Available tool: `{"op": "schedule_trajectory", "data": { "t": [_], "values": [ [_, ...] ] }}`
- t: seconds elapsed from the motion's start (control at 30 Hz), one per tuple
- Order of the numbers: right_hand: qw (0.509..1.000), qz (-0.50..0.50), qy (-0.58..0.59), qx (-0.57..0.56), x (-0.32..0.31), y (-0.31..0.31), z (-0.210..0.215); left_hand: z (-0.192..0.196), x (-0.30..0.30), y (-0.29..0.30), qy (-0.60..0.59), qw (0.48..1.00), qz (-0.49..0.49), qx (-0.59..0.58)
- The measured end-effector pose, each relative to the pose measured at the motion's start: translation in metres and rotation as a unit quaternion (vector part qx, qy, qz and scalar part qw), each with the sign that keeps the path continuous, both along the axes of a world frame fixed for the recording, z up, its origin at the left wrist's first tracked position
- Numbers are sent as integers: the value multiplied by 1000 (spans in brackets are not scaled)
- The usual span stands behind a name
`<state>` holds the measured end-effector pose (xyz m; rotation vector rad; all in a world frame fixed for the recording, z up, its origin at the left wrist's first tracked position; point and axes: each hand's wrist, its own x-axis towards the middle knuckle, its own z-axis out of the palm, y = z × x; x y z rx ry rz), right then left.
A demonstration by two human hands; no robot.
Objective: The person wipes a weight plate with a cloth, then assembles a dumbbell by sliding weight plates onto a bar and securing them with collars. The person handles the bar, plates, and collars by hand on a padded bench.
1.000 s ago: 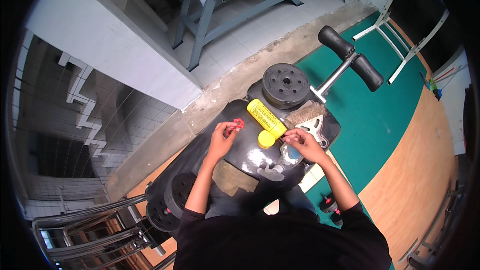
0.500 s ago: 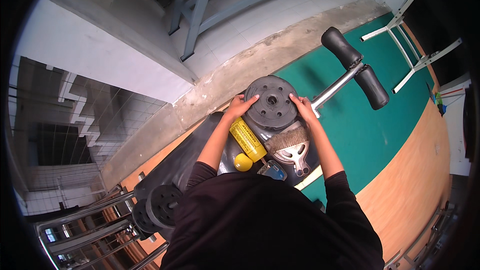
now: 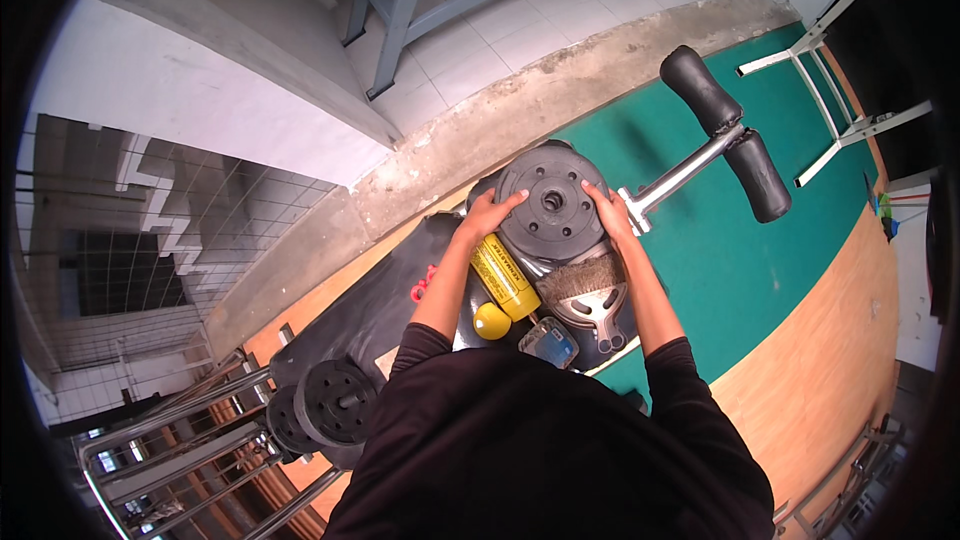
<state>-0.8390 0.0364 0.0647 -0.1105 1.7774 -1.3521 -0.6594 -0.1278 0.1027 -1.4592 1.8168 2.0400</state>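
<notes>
A round dark grey weight plate (image 3: pixel 545 176), with a centre hole and a ring of smaller holes, is between my two hands above the black padded bench. My left hand (image 3: pixel 488 214) is closed on its left edge, thumb on top. On the opposite edge my right hand (image 3: pixel 607 209) grips it the same way, the fingers underneath largely hidden. Just nearer to me lies a yellow bottle (image 3: pixel 505 278) with a round yellow cap (image 3: pixel 491 321). Beside it, near my right forearm, is a brush (image 3: pixel 590 295) with brown bristles and a pale handle.
A small clear-and-blue container (image 3: pixel 549 342) lies near my body. Red rings (image 3: pixel 422 285) sit beside my left forearm. Black foam rollers (image 3: pixel 757 175) stick out on a metal bar over the green mat (image 3: pixel 720 270). More weight plates (image 3: pixel 335 402) are at lower left. A concrete ledge (image 3: pixel 480 110) runs behind.
The whole view has shifted slightly, so most things sit a little farther right. Red rings now show beside my left forearm. Both hands keep their hold on the plate.
</notes>
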Motion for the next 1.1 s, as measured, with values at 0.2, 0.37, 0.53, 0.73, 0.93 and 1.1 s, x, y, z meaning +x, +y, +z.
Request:
{"op": "schedule_trajectory", "data": {
  "t": [0.2,0.37,0.53,0.73,0.93,1.1],
  "values": [
    [1000,28,10,10,16,8,16,-18,16,-10,-8,1000,-25,12],
    [994,28,97,49,17,15,-20,-10,13,-6,1,999,-36,17],
    [997,-10,61,37,36,3,39,-11,16,20,0,992,77,-103],
    [997,-44,61,-30,42,10,24,-9,17,19,96,988,100,-73],
    [991,-72,92,-70,52,16,79,38,18,27,166,978,82,-94],
    [964,-101,215,-116,67,20,126,106,47,49,196,972,87,-93]
  ]
}}
